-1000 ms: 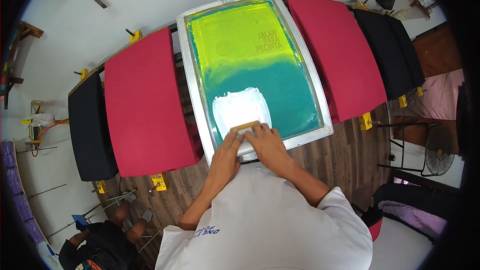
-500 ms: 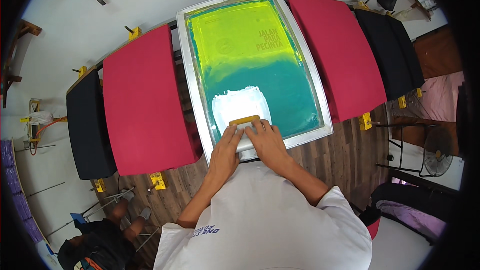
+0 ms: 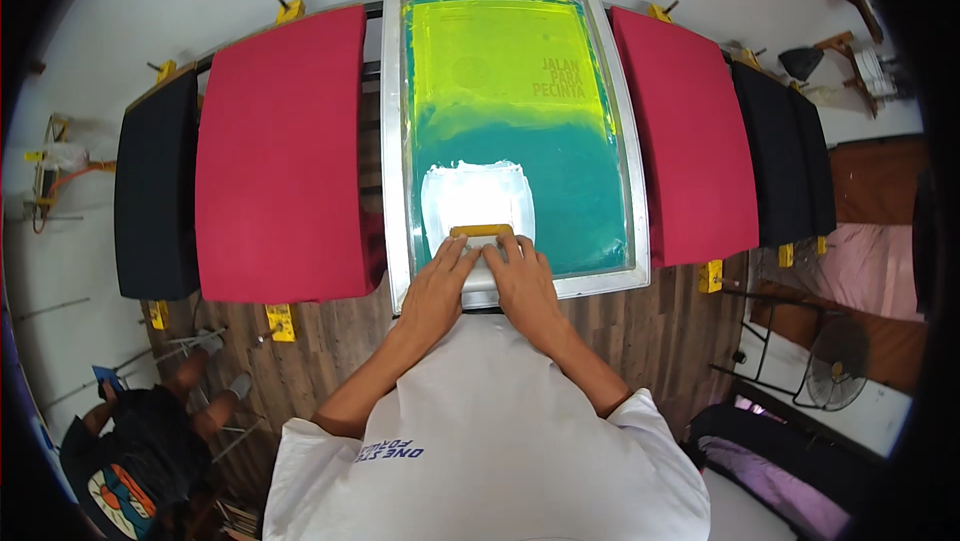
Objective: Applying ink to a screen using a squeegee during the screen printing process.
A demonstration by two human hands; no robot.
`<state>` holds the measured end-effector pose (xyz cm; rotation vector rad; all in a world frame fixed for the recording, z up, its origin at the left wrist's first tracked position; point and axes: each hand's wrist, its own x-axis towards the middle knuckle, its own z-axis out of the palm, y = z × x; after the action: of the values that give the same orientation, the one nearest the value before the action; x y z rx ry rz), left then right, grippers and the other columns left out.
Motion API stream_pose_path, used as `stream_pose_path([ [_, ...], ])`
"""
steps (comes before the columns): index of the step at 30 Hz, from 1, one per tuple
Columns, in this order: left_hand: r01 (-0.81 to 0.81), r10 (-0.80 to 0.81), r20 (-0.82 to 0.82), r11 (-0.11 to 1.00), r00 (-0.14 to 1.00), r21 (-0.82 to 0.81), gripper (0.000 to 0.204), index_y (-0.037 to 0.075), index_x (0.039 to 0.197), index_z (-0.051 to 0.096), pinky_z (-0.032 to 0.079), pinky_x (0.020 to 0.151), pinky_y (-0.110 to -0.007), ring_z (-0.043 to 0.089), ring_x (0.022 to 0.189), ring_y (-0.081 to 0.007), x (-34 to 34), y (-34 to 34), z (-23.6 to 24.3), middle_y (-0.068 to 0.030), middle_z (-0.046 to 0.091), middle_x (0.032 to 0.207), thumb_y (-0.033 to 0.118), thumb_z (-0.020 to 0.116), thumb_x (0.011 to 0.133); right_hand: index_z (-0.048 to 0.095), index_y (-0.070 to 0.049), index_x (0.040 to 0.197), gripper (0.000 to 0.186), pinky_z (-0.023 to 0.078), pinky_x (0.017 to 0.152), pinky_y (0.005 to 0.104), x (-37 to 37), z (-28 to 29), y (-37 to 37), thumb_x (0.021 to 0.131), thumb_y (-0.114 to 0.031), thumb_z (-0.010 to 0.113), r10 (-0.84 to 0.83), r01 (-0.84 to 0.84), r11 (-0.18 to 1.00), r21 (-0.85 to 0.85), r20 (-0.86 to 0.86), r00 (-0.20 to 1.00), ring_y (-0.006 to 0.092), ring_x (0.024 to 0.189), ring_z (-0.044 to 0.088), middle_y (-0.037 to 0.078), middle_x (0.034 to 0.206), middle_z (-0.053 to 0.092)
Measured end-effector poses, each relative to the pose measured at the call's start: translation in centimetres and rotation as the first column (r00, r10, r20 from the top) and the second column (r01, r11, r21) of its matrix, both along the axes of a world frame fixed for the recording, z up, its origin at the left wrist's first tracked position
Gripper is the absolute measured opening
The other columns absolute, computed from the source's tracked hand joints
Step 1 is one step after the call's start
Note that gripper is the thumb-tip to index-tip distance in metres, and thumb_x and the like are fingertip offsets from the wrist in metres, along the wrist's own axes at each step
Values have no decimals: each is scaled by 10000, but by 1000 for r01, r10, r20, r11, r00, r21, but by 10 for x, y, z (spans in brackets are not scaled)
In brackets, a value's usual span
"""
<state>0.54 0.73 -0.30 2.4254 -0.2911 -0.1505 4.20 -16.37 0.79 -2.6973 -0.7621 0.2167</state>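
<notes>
Our squeegee has slid a bit up the screen frame vs. before, white ink ahead of it; L-to-R: red pallet; our left hand & right hand both grip it, fingers curled.

Squeegee: blade hidden under left hand and right hand; grip closure unclear. Seated person, 7 o'clock: cut by rim. Fan, 4 o'clock: detail blurred.
</notes>
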Motion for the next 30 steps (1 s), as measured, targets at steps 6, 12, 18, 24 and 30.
stream_pose_path([
  [6,74,-75,-135,997,988,-16,711,21,1366,492,470,1047,-429,429,1369,-365,-18,2,-9,-220,452,1454,-164,577,685,563,-31,1196,507,473,842,451,-16,7,-3,710,108,611,32,-33,999,-10,-122,992,365,1124,515,176,1244,519],
  [12,-13,13,-9,999,1000,-34,686,19,1345,513,436,1071,-438,430,1369,-369,-12,-3,-8,-220,464,1447,-168,570,688,545,-56,1200,408,472,848,452,-9,1,-3,802,25,588,20,-20,1000,-5,-17,1000,377,1162,510,193,1255,517],
  [18,56,-56,-26,998,998,20,696,46,1347,521,480,1032,-414,443,1361,-364,-27,-1,-23,-207,469,1446,-142,613,683,542,-39,1229,547,469,899,461,-25,-2,-6,707,115,593,30,-35,999,-34,-121,992,392,1179,493,199,1285,513],
  [24,48,-48,2,998,999,52,595,2,1351,515,468,1033,-429,454,1349,-376,-17,-1,-9,-243,466,1438,-72,601,768,543,-42,1226,570,464,902,457,-13,4,-3,686,126,608,7,-6,1000,26,-49,999,385,1173,493,194,1287,511],
  [30,75,-71,-50,994,996,83,614,14,1346,519,489,1017,-413,439,1367,-364,-28,-1,-27,-230,475,1436,-126,571,750,541,-48,1186,403,466,881,471,-27,2,-6,797,50,579,54,-59,998,-36,-125,991,385,1167,504,197,1258,509],
])
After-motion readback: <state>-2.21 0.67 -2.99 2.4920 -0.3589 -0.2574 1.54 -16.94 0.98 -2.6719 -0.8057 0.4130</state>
